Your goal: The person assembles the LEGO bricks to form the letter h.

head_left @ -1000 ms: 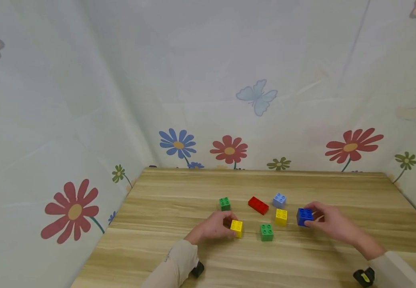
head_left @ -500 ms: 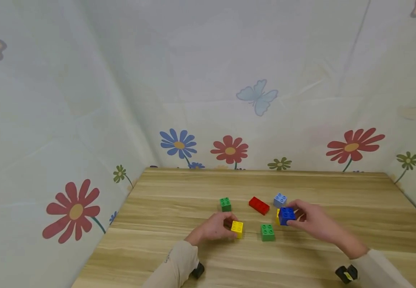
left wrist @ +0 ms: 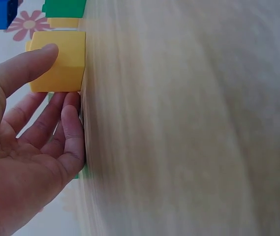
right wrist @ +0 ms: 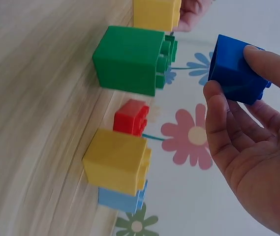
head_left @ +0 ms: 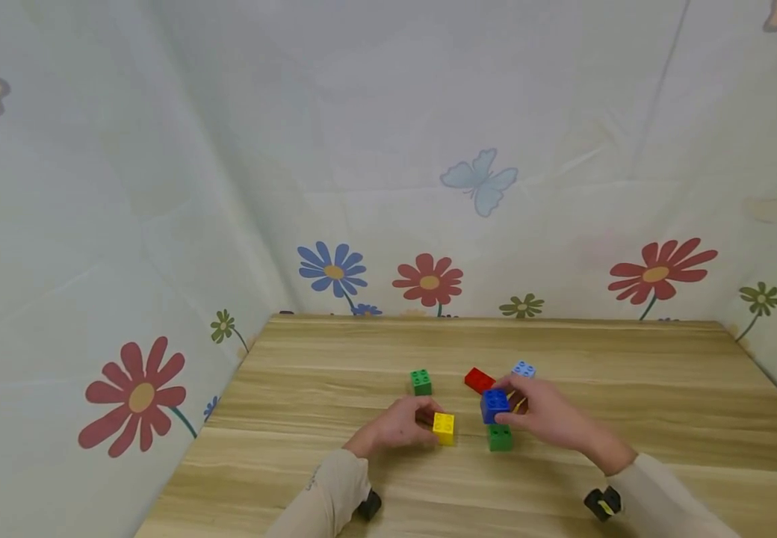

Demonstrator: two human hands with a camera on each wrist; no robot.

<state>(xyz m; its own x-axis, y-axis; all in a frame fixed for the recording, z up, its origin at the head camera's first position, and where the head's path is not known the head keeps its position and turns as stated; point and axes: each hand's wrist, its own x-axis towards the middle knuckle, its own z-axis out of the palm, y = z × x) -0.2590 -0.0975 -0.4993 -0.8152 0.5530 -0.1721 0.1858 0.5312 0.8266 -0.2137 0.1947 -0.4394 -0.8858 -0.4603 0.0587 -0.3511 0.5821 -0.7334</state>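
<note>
My left hand [head_left: 403, 423] grips a yellow block [head_left: 444, 429] that stands on the table; the left wrist view shows the thumb on the near face of that yellow block [left wrist: 61, 61]. My right hand [head_left: 546, 411] pinches a dark blue block [head_left: 495, 406] between thumb and fingers. In the right wrist view the blue block [right wrist: 238, 69] is held up off the table, studs away from the tabletop. Below it in the head view stands a green block [head_left: 500, 438], partly covered. A second yellow block [right wrist: 115, 161] is mostly hidden behind my right hand in the head view.
Behind the hands lie a red block [head_left: 479, 380], a light blue block [head_left: 524, 369] and another green block [head_left: 420, 382]. The wooden table [head_left: 335, 344] meets a flower-printed cloth [head_left: 375, 187] at its back and left.
My right hand has carried the dark blue block leftward, past the second yellow block to above the front green block. The left hand keeps its hold on the yellow block in the same place.
</note>
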